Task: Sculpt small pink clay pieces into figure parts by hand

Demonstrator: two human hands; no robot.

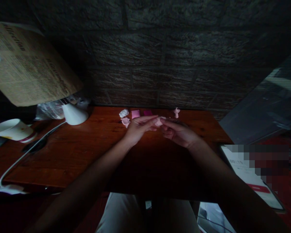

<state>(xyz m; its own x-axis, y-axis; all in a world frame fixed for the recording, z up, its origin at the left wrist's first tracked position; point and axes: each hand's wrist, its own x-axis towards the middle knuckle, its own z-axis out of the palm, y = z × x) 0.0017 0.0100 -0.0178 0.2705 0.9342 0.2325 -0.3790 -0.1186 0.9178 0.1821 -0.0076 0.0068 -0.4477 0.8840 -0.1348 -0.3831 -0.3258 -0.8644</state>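
A small pale pink lump of what looks like modelling clay (159,121) is pinched between my two hands above the table's far part. My left hand (141,127) grips it from the left with thumb and fingers. From the right, my right hand (178,131) presses it with thumb and curled fingers. Beyond my left hand lie a white lumpy piece (123,113), a ragged pink piece (125,122) and a flat pink block (136,114). A dark magenta block (147,113) sits behind the hands, partly hidden. A small pink shaped piece (176,112) stands to the right.
The brown wooden table (75,155) meets a dark brick wall (145,55). On the left are a lamp with a newsprint shade (34,64) and white base (75,114), a paper cup (13,130) and a white cord (26,155). A phone or tablet (242,168) lies right.
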